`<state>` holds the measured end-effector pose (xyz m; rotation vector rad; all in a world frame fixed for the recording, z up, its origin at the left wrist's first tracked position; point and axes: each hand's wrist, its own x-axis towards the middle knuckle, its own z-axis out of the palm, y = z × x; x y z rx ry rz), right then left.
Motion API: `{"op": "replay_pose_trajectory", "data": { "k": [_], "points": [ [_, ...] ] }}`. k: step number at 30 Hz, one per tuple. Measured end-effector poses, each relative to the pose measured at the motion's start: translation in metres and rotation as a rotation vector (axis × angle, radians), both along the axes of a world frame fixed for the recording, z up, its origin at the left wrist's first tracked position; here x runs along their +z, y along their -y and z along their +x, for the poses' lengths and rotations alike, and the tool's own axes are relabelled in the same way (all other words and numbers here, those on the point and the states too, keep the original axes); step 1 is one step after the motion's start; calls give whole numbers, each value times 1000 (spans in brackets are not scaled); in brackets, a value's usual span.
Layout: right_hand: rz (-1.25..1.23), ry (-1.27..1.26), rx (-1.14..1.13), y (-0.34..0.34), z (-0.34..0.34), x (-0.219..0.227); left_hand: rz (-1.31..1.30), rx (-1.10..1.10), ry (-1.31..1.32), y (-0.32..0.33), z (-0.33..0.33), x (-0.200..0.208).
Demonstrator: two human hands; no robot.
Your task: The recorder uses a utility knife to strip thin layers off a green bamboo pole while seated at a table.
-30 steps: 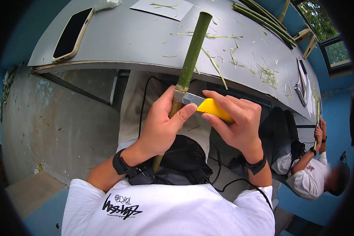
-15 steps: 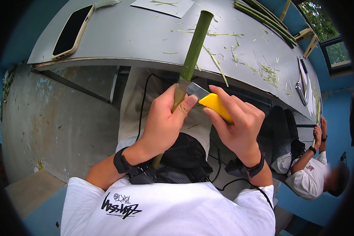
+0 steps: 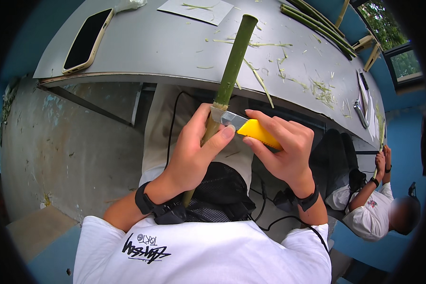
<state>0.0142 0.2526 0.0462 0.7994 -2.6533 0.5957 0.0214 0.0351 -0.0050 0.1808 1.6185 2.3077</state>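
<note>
Green bamboo stalk (image 3: 232, 66): long axis runs up-right, top end over the grey bench (image 3: 151, 47), near its front edge. Left hand (image 3: 191, 154) wrapped around its pale lower part. Right hand (image 3: 284, 149) pinches yellow utility knife (image 3: 251, 128), blade touching stalk.

Green bamboo stalk (image 3: 232, 66) — tilted, half-peeled, yellow knife (image 3: 251, 128)

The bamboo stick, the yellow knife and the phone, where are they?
bamboo stick (image 3: 233, 66), head view, on its green middle part.
yellow knife (image 3: 256, 131), head view, on its yellow handle.
phone (image 3: 87, 39), head view, on its dark screen.
</note>
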Motion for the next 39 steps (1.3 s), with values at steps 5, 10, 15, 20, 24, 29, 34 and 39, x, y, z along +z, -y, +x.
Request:
{"op": "replay_pose_trajectory", "data": {
  "k": [5, 10, 15, 20, 24, 29, 34, 39],
  "points": [
    [2, 11, -6, 0, -1, -1, -21, 25, -16, -2, 0, 1],
    [-9, 4, 5, 0, -1, -3, -40, 43, -37, -2, 0, -2],
    [-25, -62, 24, 1, -3, -9, -111, 52, -56, -2, 1, -6],
    [55, -73, -11, 5, 2, -2, -137, 130, -122, -7, 4, -8],
    [67, -110, -24, 6, 3, -2, -177, 134, -106, -6, 2, -8],
    [48, -180, -90, 14, 4, -6, -119, 112, -13, -4, -4, -2],
    [36, -175, -98, 12, 2, -10, -131, 124, -25, -6, -6, -6],
    [119, -92, -124, 13, 8, 2, -125, 111, 0, -5, -6, -1]
  ]
}}
